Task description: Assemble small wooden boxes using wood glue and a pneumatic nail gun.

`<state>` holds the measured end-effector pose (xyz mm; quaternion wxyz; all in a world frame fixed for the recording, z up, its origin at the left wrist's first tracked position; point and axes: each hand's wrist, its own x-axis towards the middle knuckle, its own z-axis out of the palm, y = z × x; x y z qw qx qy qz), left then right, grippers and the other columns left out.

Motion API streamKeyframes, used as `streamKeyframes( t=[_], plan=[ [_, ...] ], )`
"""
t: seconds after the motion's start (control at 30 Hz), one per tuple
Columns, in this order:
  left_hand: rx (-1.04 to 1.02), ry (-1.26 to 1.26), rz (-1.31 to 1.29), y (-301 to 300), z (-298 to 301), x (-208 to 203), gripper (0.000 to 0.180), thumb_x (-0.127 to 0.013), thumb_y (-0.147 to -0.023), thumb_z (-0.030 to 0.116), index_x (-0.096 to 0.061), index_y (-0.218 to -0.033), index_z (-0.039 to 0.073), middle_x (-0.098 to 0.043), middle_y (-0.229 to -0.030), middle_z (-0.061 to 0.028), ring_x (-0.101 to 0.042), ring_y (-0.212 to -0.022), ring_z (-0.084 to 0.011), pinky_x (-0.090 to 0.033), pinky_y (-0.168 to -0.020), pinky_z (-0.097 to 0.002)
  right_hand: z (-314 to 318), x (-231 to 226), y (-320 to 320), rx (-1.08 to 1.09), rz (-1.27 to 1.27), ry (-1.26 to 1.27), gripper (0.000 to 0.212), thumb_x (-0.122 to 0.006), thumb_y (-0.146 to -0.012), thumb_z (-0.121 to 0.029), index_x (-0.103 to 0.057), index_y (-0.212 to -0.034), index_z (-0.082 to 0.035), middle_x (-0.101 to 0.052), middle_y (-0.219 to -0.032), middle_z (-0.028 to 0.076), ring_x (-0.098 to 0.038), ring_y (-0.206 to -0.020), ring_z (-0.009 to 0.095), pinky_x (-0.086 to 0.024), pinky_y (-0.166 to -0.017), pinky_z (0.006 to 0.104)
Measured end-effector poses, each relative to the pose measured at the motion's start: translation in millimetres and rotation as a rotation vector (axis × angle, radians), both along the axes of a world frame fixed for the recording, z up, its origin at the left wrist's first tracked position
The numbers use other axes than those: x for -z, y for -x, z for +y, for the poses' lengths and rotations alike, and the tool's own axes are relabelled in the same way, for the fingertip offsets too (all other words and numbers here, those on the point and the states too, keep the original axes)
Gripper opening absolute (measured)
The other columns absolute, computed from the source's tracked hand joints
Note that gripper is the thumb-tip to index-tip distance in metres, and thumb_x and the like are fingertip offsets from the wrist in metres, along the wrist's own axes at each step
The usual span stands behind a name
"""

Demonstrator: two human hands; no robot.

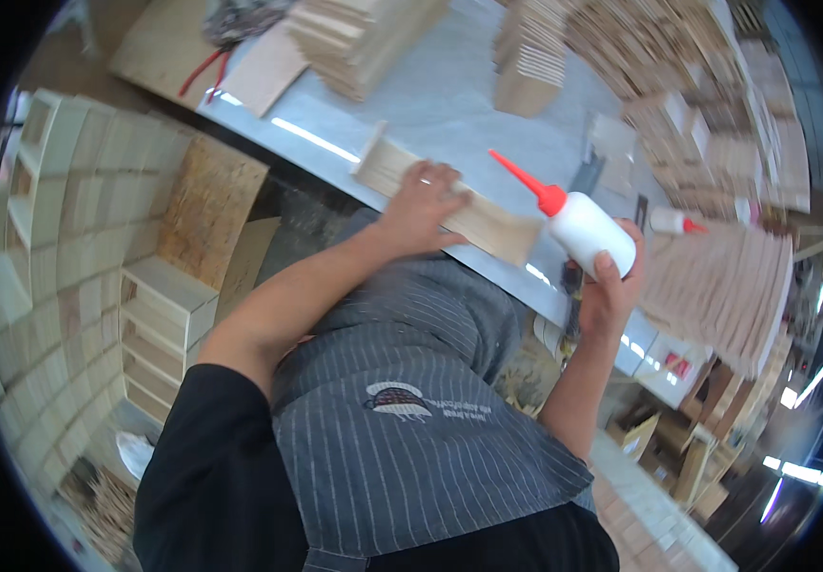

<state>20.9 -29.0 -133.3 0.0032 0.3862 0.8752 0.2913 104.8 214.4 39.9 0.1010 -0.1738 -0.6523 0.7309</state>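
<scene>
Wooden pieces (530,71) stand stacked on the bench (430,105) at one o'clock. Near twelve, the left hand (421,205) holds a shallow wooden trough (497,229); at three, the right hand (616,281) grips a white bottle (590,231), red nozzle (520,173) toward ten.

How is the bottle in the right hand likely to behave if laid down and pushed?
The bottle would probably roll, since its body is round and smooth. The long, slim red nozzle might make it swing in an arc. It seems light enough for one hand: the right hand alone holds it.
</scene>
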Motion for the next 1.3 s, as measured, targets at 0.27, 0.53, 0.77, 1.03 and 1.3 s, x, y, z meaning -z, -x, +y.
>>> streamKeyframes(
  t=[0.27,0.53,0.77,1.03,1.3],
  plan=[
    [-0.025,0.043,0.041,12,-12,-9,0.067,-0.081,-0.074,0.05,-0.067,-0.128,0.011,-0.052,-0.138,-0.0164,-0.043,-0.136,-0.034,-0.024,-0.119,-0.0536,67,25,-80,0.237,-0.092,-0.239,0.058,-0.086,-0.078,-0.017,-0.056,-0.127,-0.005,-0.06,-0.116,0.007,-0.058,-0.107,0.018,-0.048,-0.095,0.034],
    [-0.02,0.104,0.054,9,-7,-12,0.067,-0.082,-0.074,0.048,-0.067,-0.128,0.011,-0.051,-0.138,-0.0166,-0.042,-0.137,-0.0339,-0.023,-0.119,-0.0526,67,45,-70,0.115,-0.041,-0.206,0.057,-0.088,-0.077,-0.011,-0.057,-0.125,-0.005,-0.06,-0.113,0.005,-0.059,-0.104,0.016,-0.048,-0.091,0.0308],
    [-0.021,0.103,0.045,9,-7,-14,0.068,-0.084,-0.072,0.046,-0.067,-0.128,0.01,-0.051,-0.139,-0.017,-0.041,-0.137,-0.0346,-0.023,-0.119,-0.0522,68,50,-65,0.078,-0.041,-0.191,0.057,-0.088,-0.077,-0.009,-0.057,-0.125,-0.005,-0.061,-0.111,0.005,-0.06,-0.102,0.016,-0.05,-0.089,0.0307],
    [-0.029,0.109,0.026,9,-8,-14,0.069,-0.085,-0.07,0.044,-0.067,-0.128,0.011,-0.05,-0.139,-0.0164,-0.04,-0.138,-0.0341,-0.024,-0.118,-0.0522,68,45,-67,0.05,-0.038,-0.244,0.056,-0.088,-0.077,-0.009,-0.058,-0.123,-0.005,-0.061,-0.11,0.004,-0.06,-0.1,0.015,-0.05,-0.088,0.0299],
    [-0.032,0.099,0.029,9,-7,-13,0.068,-0.085,-0.07,0.044,-0.067,-0.127,0.011,-0.05,-0.139,-0.0161,-0.04,-0.138,-0.0344,-0.024,-0.118,-0.0524,66,39,-73,0.011,-0.025,-0.261,0.052,-0.089,-0.076,-0.009,-0.06,-0.119,-0.005,-0.062,-0.11,0.004,-0.06,-0.099,0.014,-0.05,-0.087,0.0294]
  ],
)
